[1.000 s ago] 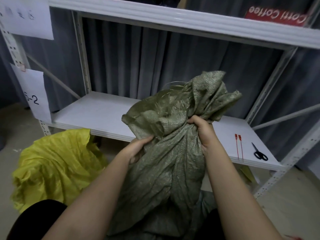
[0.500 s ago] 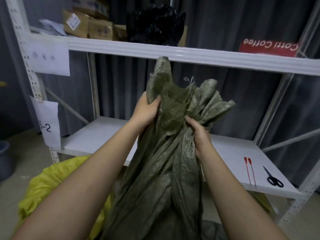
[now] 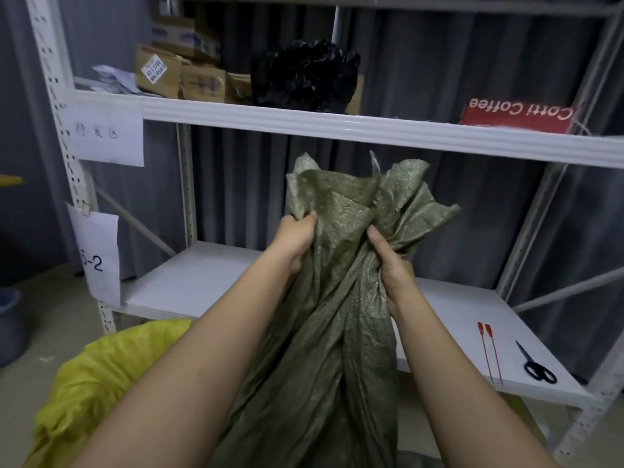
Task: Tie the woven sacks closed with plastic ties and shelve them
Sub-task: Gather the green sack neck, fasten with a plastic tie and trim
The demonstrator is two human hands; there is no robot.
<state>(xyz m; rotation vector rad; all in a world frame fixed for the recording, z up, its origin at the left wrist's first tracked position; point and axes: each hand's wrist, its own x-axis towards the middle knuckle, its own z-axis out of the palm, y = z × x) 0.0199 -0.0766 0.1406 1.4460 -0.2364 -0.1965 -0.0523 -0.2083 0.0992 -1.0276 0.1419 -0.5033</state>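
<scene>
An olive-green woven sack (image 3: 324,349) stands upright in front of me, its mouth gathered and flaring above my fists. My left hand (image 3: 297,239) grips the bunched neck on the left side. Opposite it, my right hand (image 3: 393,265) clutches the neck on the right side, slightly lower. Two red plastic ties (image 3: 489,352) lie on the white lower shelf (image 3: 202,282) at the right, apart from both hands. A yellow woven sack (image 3: 98,386) sits on the floor at the lower left, its mouth open.
Black scissors (image 3: 537,364) lie on the lower shelf beside the ties. The upper shelf (image 3: 337,125) holds cardboard boxes (image 3: 179,74), a black plastic bag (image 3: 304,76) and a red coffee box (image 3: 516,114). Paper labels hang on the left rack post (image 3: 60,130). A dark bucket (image 3: 10,319) stands far left.
My left hand rose from under the sack's side to its neck, and both hands have squeezed the mouth into a tighter bunch. The view has tilted upward, showing the upper shelf.
</scene>
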